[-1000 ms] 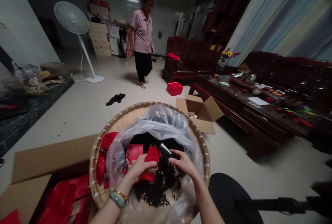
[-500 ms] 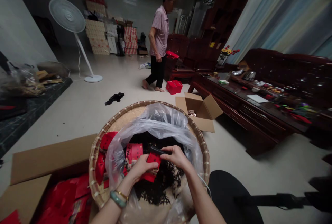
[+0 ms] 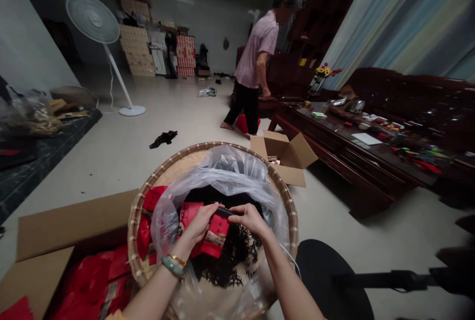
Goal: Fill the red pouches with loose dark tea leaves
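A slim black bar-shaped thing (image 3: 224, 212) lies across the top of a red packet (image 3: 215, 236) with a printed picture. My left hand (image 3: 200, 225), closed, pinches the bar's left end beside the packet's top. At the other end, my right hand (image 3: 249, 219) is closed on the bar with thumb and fingers. Another red packet (image 3: 191, 215) lies to the left, partly behind my left hand. Below both hands, dark shredded dry pieces (image 3: 237, 260) fill a clear plastic bag (image 3: 168, 208) set in a round woven basket (image 3: 295, 211).
An open carton of red packets (image 3: 92, 280) stands at left; another open carton (image 3: 293, 154) is beyond the basket. A person (image 3: 256, 53) walks near a low wooden table (image 3: 334, 137). A round black base (image 3: 330, 280) sits at right, a white fan (image 3: 124, 77) farther back.
My left hand has shifted from the packet's face up to the bar's left end, uncovering the printed picture. The person has walked right and leans forward.
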Tool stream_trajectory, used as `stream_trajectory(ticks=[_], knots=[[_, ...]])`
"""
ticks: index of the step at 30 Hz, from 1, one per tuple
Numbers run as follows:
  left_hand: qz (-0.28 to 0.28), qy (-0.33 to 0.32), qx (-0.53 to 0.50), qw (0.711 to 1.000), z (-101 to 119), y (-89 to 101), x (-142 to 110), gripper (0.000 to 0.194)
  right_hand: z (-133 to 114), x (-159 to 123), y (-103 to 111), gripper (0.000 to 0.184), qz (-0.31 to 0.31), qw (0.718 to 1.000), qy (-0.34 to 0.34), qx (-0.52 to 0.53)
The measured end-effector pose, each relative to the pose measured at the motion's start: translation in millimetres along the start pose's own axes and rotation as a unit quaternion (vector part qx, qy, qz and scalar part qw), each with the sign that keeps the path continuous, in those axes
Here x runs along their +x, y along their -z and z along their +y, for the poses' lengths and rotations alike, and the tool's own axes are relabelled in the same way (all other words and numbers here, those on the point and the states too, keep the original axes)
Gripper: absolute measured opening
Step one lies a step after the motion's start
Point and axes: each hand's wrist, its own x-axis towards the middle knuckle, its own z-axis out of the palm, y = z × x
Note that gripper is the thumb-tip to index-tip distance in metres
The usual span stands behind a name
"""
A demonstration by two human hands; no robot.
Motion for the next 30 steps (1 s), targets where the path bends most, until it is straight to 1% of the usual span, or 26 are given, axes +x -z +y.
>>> stream_trajectory(ticks=[2, 5, 8, 10, 13, 16, 19, 23, 30], knots=[[0.002, -0.007, 0.002, 1.000, 0, 0.9, 1, 0.041, 1, 0, -1, 0.028, 0.003, 1.000, 0.004, -0.004], [0.021, -0.016, 0.012, 1.000, -1, 1.8, 3, 0.042, 0, 1, -3, 0.025, 0.003, 1.000, 0.001, -0.012], [0.038, -0.005, 0.017, 0.999, -4, 1.5, 5, 0.043, -3, 0, -8, 0.026, 0.010, 1.000, -0.009, -0.025], [0.040, 0.006, 0.023, 0.999, -6, 0.8, 5, 0.044, -7, 0, -11, 0.028, 0.025, 0.998, -0.015, -0.058], [0.038, 0.009, 0.032, 0.999, -9, -0.2, 4, 0.047, -14, -2, -15, 0.035, 0.049, 0.989, -0.007, -0.141], [0.036, 0.004, 0.033, 0.999, -8, -0.3, 3, 0.048, -18, -3, -18, 0.036, 0.047, 0.981, -0.005, -0.187], [0.033, 0.009, 0.031, 0.999, -4, -0.2, 1, 0.047, -18, -2, -20, 0.038, 0.037, 0.979, -0.018, -0.200], [0.033, 0.013, 0.020, 0.999, -1, -0.7, -2, 0.043, -13, 1, -23, 0.038, 0.044, 0.978, -0.020, -0.202], [0.032, 0.014, 0.017, 0.999, -4, 0.9, 0, 0.043, -10, 0, -24, 0.039, 0.049, 0.980, -0.017, -0.194]])
